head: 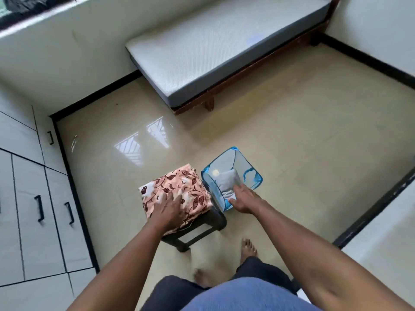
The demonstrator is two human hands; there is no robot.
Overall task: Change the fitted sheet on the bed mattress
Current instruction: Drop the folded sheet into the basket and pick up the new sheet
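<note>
A folded peach sheet with a dark red floral print lies on a small dark stool. My left hand rests flat on its near part, fingers straight. Right beside the stool stands a blue mesh laundry basket with a grey bundled cloth inside. My right hand reaches over the basket's near rim, fingers extended toward the grey cloth and touching it. The bare grey mattress lies uncovered on a low wooden bed frame at the far wall.
White cabinets with black handles line the left side. A glossy cream tile floor spreads between me and the bed. My bare feet stand just behind the stool. A black skirting step runs along the right.
</note>
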